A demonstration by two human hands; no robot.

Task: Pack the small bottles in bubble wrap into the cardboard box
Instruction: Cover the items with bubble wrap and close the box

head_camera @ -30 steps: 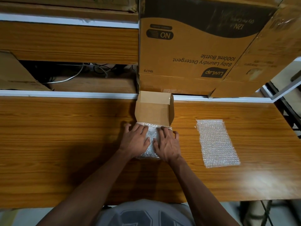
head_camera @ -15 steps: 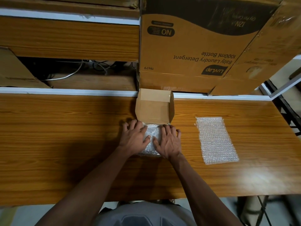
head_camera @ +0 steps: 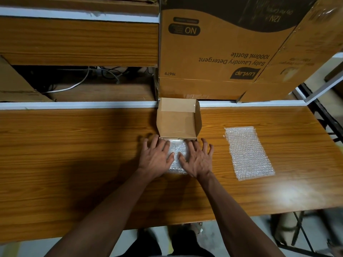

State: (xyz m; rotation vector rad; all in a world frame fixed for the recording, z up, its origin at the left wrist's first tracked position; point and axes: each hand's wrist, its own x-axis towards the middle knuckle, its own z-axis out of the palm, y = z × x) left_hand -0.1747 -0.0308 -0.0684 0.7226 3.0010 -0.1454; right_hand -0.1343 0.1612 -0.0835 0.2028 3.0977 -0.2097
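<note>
A small open cardboard box (head_camera: 178, 119) stands at the back of the wooden table (head_camera: 74, 154), its flaps up. Just in front of it lies a bubble-wrap bundle (head_camera: 177, 154), mostly covered by my hands. My left hand (head_camera: 156, 156) rests flat on the bundle's left side with fingers spread. On the bundle's right side, my right hand (head_camera: 197, 158) presses down with fingers straight. No bottle shows through the wrap.
A flat spare sheet of bubble wrap (head_camera: 248, 153) lies on the table to the right. A large detergent carton (head_camera: 222, 52) stands behind the small box on a shelf. Cables (head_camera: 79, 80) and cardboard sit in the shelf gap at the back left.
Both hands have slid slightly toward the small box on the bundle, and their fingers have spread wider. The view has shifted a little.
</note>
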